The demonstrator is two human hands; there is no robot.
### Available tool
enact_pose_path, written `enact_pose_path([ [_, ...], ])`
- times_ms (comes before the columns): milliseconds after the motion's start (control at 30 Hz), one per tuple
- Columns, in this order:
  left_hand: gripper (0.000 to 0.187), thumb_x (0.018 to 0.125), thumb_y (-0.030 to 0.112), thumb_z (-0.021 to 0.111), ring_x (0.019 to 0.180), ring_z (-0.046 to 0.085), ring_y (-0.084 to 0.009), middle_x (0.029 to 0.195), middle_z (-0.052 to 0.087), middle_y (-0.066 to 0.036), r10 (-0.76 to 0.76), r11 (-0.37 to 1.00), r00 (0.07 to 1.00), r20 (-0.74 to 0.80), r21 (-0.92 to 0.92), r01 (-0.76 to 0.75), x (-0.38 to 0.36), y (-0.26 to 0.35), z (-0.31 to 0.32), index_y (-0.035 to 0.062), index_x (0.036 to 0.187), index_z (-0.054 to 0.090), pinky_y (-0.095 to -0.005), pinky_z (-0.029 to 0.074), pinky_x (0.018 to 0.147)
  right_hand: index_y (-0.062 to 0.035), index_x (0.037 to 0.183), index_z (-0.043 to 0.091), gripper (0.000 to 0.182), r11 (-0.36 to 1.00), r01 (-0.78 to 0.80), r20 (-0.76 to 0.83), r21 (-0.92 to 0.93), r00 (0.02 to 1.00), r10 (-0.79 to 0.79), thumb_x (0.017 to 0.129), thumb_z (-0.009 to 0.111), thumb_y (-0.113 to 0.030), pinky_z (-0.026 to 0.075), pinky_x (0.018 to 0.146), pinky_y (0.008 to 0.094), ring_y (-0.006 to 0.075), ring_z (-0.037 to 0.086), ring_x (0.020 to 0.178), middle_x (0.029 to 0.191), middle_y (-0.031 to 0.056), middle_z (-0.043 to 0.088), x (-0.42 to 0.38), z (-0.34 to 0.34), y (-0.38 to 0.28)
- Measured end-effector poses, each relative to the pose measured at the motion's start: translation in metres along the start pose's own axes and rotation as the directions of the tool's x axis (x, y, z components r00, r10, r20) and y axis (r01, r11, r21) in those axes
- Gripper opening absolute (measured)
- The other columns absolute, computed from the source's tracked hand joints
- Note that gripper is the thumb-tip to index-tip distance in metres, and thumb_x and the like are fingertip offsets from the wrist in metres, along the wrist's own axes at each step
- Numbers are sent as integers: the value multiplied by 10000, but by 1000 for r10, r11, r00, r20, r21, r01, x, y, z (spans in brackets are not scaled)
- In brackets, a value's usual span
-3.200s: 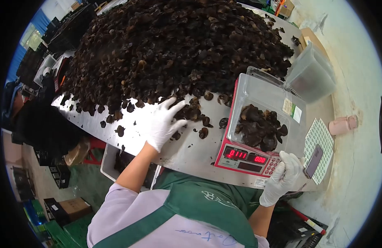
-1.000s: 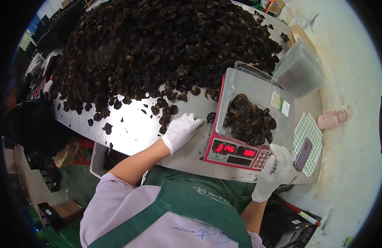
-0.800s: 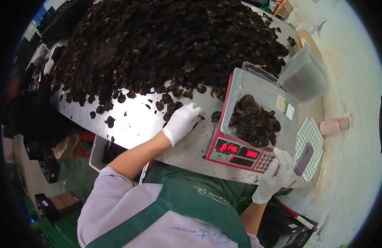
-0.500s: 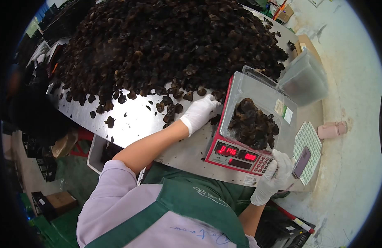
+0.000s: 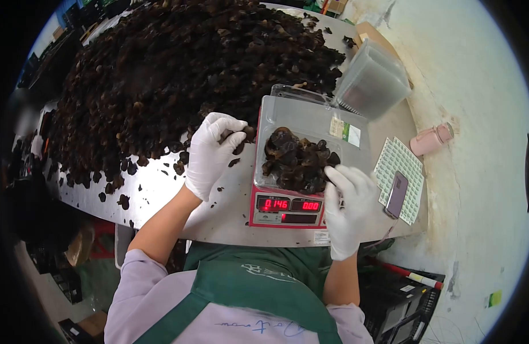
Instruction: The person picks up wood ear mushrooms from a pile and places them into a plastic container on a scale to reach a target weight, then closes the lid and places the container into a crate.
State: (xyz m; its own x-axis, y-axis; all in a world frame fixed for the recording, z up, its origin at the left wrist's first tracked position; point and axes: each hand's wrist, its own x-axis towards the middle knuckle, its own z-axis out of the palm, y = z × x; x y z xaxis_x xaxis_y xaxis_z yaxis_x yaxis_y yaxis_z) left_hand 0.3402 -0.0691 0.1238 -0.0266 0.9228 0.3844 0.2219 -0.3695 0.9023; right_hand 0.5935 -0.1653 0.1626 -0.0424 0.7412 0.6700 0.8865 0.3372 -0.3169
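Observation:
A red digital scale (image 5: 256,215) shows 0.146 in red digits. On it sits a clear plastic tray (image 5: 281,112), with a clump of dark wood ear mushrooms (image 5: 296,160) inside. My left hand (image 5: 210,152), in a white glove, is beside the scale's left edge, thumb and fingers pinching a dark wood ear mushroom piece (image 5: 249,134). My right hand (image 5: 351,203), also gloved, reaches over the scale's front right corner. Its thumb and forefinger close on the right edge of the clump. The scale's keypad is mostly hidden behind this hand.
A large heap of wood ear mushrooms (image 5: 161,74) covers the back and left of the metal table (image 5: 213,221). Stacked clear containers (image 5: 373,77) stand behind the scale. Rightward are a sticker sheet (image 5: 410,198), a phone (image 5: 397,195) and a pink bottle (image 5: 431,139) near the wall.
My left hand has risen from the tabletop and now pinches a wood ear mushroom piece. My right hand has moved from the tray's front corner to the clump. The view has shifted.

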Motion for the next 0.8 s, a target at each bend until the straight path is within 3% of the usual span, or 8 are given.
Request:
enact_pose_path([
  [100, 208, 832, -104, 700, 864, 640, -114, 1048, 608, -60, 156, 986, 978, 140, 44, -163, 0, 37, 17, 18, 998, 677, -237, 542, 742, -193, 1094, 710, 313, 1000, 15, 187, -12, 982, -12, 787, 761, -158, 289, 1120, 571, 289, 513, 1224, 1211, 42, 610, 24, 16, 6],
  [233, 254, 779, -19, 753, 1004, 637, -269, 1110, 622, -124, 316, 918, 886, 338, 127, -376, -5, 41, 47, 51, 1015, 691, -341, 538, 855, -159, 1025, 671, 292, 992, -2, 373, -124, 926, 48, 757, 785, -177, 249, 1139, 567, 359, 376, 1352, 1365, 113, 494, 27, 34, 17],
  [300, 249, 784, 25, 755, 1081, 605, -310, 1150, 627, -126, 351, 870, 849, 395, 198, -452, -9, 37, 53, 58, 1024, 701, -391, 510, 927, -147, 1019, 663, 291, 996, 7, 334, -88, 942, 23, 757, 787, -173, 252, 1137, 565, 358, 380, 1350, 1359, 110, 500, 29, 32, 20],
  [467, 325, 782, 57, 771, 1065, 601, -296, 1144, 640, -112, 384, 866, 871, 306, 208, -455, -6, 43, 56, 72, 1099, 703, -390, 484, 926, -128, 1065, 667, 304, 991, -120, 162, 61, 981, 109, 777, 764, -142, 258, 1140, 562, 284, 453, 1257, 1128, 56, 634, 30, 17, 11],
  [500, 331, 788, 91, 777, 1049, 600, -287, 1123, 651, -101, 361, 881, 882, 303, 197, -429, -6, 49, 57, 78, 1110, 702, -388, 472, 914, -141, 1112, 665, 337, 994, -88, 127, 65, 989, 79, 786, 747, -132, 262, 1140, 563, 266, 511, 1157, 1026, 36, 649, 31, 15, 11],
  [600, 307, 822, 267, 784, 959, 601, -250, 958, 687, -47, 302, 854, 899, 318, 329, -403, -4, 66, 63, 99, 1071, 720, -375, 430, 832, -146, 1143, 655, 364, 1000, -18, 122, 14, 992, 16, 789, 738, -127, 277, 1132, 564, 275, 543, 1092, 1022, 43, 638, 32, 17, 8],
  [667, 237, 825, 237, 783, 874, 603, -245, 887, 686, -48, 228, 921, 912, 342, 228, -315, 0, 56, 68, 89, 1004, 737, -368, 421, 802, -154, 1194, 643, 416, 996, 36, 109, 82, 993, -45, 791, 727, -91, 288, 1131, 566, 266, 562, 1052, 1018, 41, 635, 30, 18, 3],
  [800, 128, 853, 147, 747, 830, 609, -187, 853, 688, -46, 153, 953, 911, 383, 185, -239, 2, 58, 66, 60, 946, 740, -347, 448, 798, -162, 1217, 640, 432, 967, -79, 94, 241, 994, 58, 808, 727, -55, 254, 1165, 531, 227, 588, 1009, 997, 25, 654, 23, 23, 2],
])
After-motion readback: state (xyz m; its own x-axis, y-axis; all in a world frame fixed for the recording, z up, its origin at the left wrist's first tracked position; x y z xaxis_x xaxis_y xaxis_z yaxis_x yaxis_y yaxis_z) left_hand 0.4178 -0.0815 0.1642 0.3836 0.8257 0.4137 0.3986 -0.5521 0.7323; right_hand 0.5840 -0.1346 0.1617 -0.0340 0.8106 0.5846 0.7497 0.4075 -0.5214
